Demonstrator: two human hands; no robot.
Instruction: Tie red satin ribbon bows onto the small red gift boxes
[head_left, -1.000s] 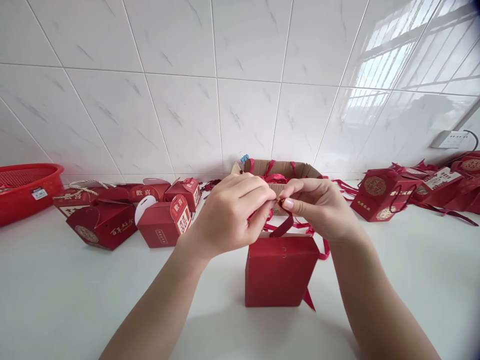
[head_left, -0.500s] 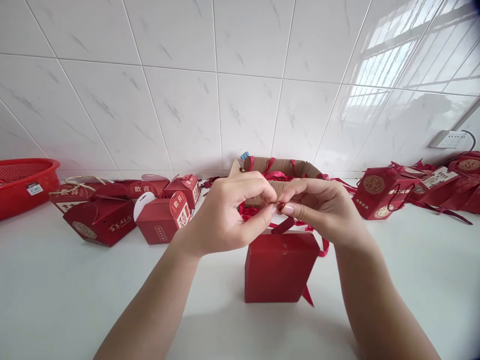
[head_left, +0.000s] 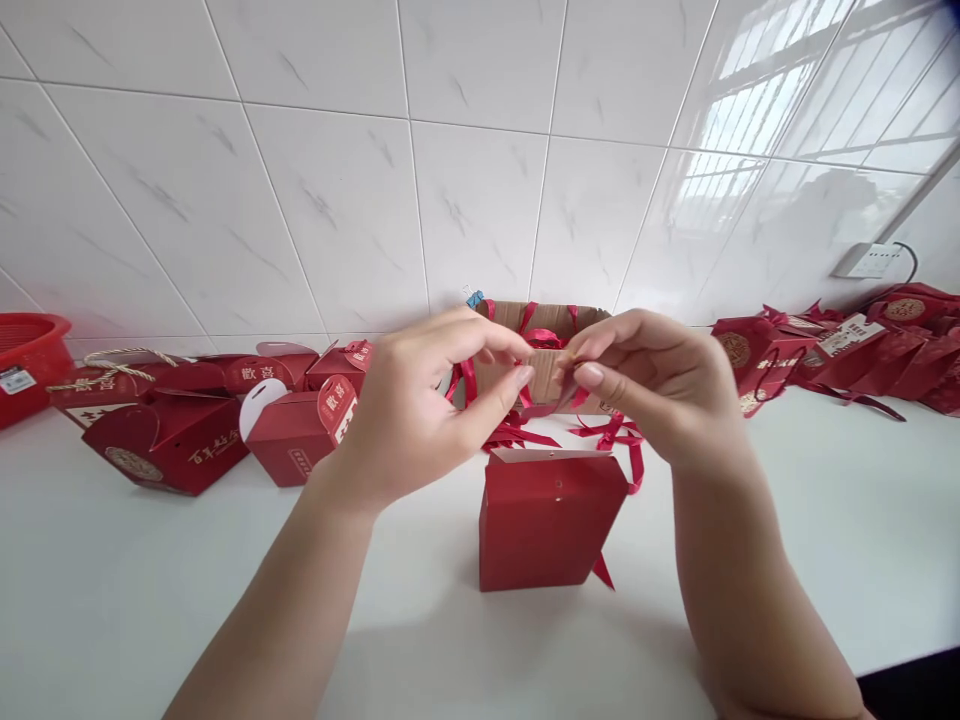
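A small red paper bag [head_left: 550, 520] stands upright on the white counter [head_left: 135, 580] in front of me. Above its open top, my left hand [head_left: 420, 410] and my right hand [head_left: 660, 385] are raised side by side. Both pinch a thin red ribbon [head_left: 525, 385] between thumb and fingers, their tips almost meeting. More loops of red ribbon [head_left: 615, 435] trail down behind the bag's top edge. A ribbon tail [head_left: 601, 572] sticks out at the bag's lower right corner.
A brown cardboard box [head_left: 551, 330] holding red ribbons stands against the tiled wall behind my hands. Several red gift boxes [head_left: 296, 430] lie to the left, beside a red basket [head_left: 26, 350]. Red bags [head_left: 757, 355] are piled at the right. A wall socket [head_left: 870, 260] is upper right.
Both hands have risen higher above the bag and drawn the ribbon up with them. The view has shifted slightly right, so the basket sits nearer the left edge.
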